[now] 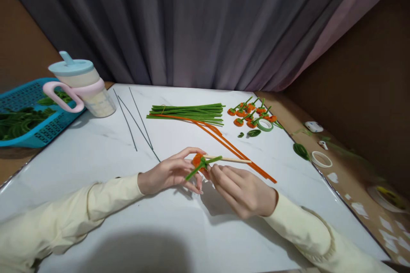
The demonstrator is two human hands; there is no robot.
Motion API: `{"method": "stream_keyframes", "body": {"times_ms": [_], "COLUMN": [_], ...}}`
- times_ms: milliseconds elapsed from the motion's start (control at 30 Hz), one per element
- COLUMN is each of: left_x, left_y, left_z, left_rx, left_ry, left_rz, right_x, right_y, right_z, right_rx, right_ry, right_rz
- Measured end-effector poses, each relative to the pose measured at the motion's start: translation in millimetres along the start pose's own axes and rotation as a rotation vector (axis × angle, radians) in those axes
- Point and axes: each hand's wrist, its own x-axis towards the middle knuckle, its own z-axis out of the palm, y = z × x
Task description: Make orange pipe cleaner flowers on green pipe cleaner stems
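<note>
A white marble-look table carries everything. Beyond the fingers to the left stand a blue basket and a lidded cup; straight beyond them lies a bundle of green stems, with finished orange flowers off to the right. The left hand pinches a small orange flower between its fingertips; the right hand closes narrowly on its green stem, a thin wooden stick jutting right from the fingers
</note>
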Motion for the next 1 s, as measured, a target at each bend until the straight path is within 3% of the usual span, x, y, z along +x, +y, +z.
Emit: {"method": "stream_keyframes", "body": {"times_ms": [100,200,300,367,433,533,633,733,1000], "left_x": [0.0,-0.6,-0.4,0.3,1.3,3.4,5.0,5.4,5.3], "left_y": [-5.3,-7.3,-7.4,-7.0,-6.4,-5.9,-6.2,-6.8,-9.7], "left_z": [-3.7,-1.0,1.4,0.5,-2.1,-6.2,-8.0,-8.4,-10.6], "left_rx": [0.037,0.156,0.164,0.110,0.077,0.048,0.056,0.093,0.082], "left_ry": [-0.017,0.050,0.088,0.064,0.016,-0.090,-0.233,-0.294,-0.294], "left_rz": [0.044,0.040,0.017,-0.012,-0.072,-0.185,-0.298,-0.388,-0.382], "right_x": [-1.1,-3.0,-5.9,-6.9,-6.2,-3.5,-2.6,-3.6,1.5], "right_y": [-0.9,-1.6,-1.3,-0.2,2.5,8.4,10.8,7.5,-1.4], "right_z": [5.7,8.8,8.2,5.9,3.5,3.4,9.8,16.9,18.3], "right_rx": [-0.001,0.044,0.155,0.273,0.426,0.654,0.744,0.706,0.471], "right_ry": [-0.004,0.011,0.157,0.313,0.384,0.262,0.049,-0.101,-0.077], "right_rz": [0.037,0.037,0.059,0.215,0.455,0.628,0.492,0.350,0.267]}}
